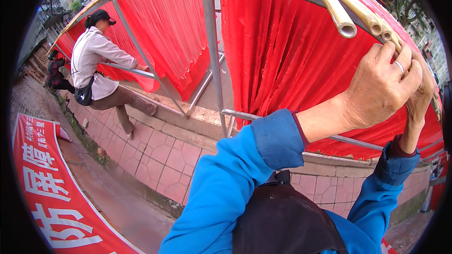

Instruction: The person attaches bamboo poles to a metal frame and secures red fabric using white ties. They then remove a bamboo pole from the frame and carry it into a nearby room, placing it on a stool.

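At the upper right, my left hand [383, 84], with a ring on one finger, is raised to the ends of the bamboo poles. Its fingers are curled closed against a bamboo pole [394, 41] there. My right hand [420, 95] is just beyond it, fingers bent at the edge of the red cloth. The left hand partly covers those fingers, so what they grip is hidden. Red cloth [282, 56] hangs in folds from the poles below and left of my hands. Blue sleeves with turned-back cuffs cover both my forearms.
Hollow bamboo pole ends [347, 29] jut toward me over a grey metal frame [212, 42]. At left, a person [101, 61] in a pale jacket leans on a rail; another person [56, 73] crouches farther off. A red banner [52, 183] lies beside the pink paving [165, 160].
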